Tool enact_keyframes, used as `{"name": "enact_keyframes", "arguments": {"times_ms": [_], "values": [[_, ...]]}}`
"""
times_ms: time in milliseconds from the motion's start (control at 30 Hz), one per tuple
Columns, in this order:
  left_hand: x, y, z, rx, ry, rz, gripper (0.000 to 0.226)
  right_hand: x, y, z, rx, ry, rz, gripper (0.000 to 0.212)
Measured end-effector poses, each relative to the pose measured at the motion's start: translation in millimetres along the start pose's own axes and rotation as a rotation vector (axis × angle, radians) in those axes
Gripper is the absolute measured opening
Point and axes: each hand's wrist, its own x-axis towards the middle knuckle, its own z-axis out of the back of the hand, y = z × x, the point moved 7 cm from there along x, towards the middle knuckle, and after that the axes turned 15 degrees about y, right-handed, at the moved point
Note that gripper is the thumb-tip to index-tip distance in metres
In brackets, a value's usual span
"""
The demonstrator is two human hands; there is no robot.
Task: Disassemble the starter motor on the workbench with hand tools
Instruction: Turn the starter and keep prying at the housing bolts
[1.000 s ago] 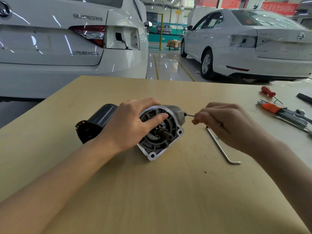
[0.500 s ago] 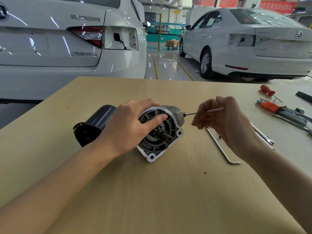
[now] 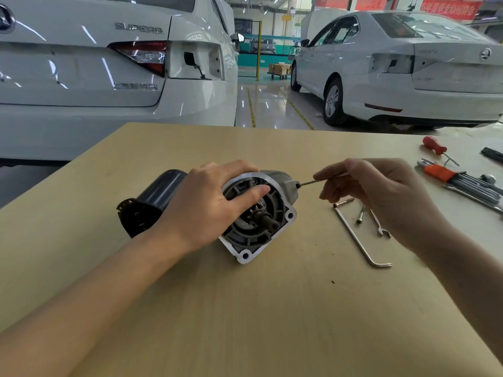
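Starter motor point(image 3: 245, 213): lying on its side mid-worktop point(image 3: 245, 308); looks heavy, rigid metal, round body prone to roll
Left hand point(image 3: 201, 208): fingers wrapped over the flanged end — the steadiest hold
Right hand point(image 3: 381, 197): just right of the motor; fingers pinch a thin hex key point(image 3: 310, 182), tip seated in a housing bolt

Bare tan wooden benchtop point(image 3: 245, 322) left open in front; right side blocked by long bent silver hex key point(image 3: 359, 238) and orange-holdered key set point(image 3: 446, 176).
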Motion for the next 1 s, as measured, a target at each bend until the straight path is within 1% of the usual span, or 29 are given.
{"name": "enact_keyframes", "arguments": {"times_ms": [67, 167, 200, 300, 500, 633, 733, 800, 900, 1000], "values": [[-0.3, -0.3, -0.2, 0.002, -0.003, 0.000, 0.035, -1.5, 3.9, 4.3, -0.018, 0.009, 0.008, 0.032], [-0.2, -0.2, -0.2, 0.005, -0.006, -0.002, 0.032, -1.2, 5.4, 3.7, 0.079, -0.021, 0.043, 0.014], [-0.1, -0.1, -0.1, 0.006, -0.007, -0.001, 0.032, -0.6, 3.6, 3.5, 0.137, -0.036, 0.054, 0.014], [-0.6, 0.6, 0.2, 0.005, -0.008, 0.001, 0.036, 2.2, -2.1, 5.5, 0.276, -0.069, 0.090, 0.024], [-1.1, -0.9, 0.0, 0.003, -0.018, -0.006, 0.032, 1.3, -5.1, 14.1, 0.318, -0.083, 0.128, 0.035], [-1.9, -4.3, 0.4, -0.009, -0.034, -0.029, 0.025, -0.2, -8.7, 14.8, 0.365, -0.035, 0.113, 0.030], [-1.4, -3.4, 0.7, -0.017, -0.033, -0.031, 0.021, -0.1, -11.3, 9.5, 0.410, 0.068, 0.094, 0.017], [-1.2, -2.9, 0.9, -0.012, -0.039, -0.036, 0.021, 0.4, -11.6, 4.1, 0.402, 0.145, 0.098, 0.024], [-1.3, -3.1, 0.9, -0.004, -0.037, -0.039, 0.023, 1.0, -10.8, -3.9, 0.366, 0.214, 0.104, 0.036], [-1.5, -2.5, 1.1, -0.003, -0.038, -0.039, 0.021, 1.2, -7.4, -9.2, 0.384, 0.209, 0.128, 0.031]]}}
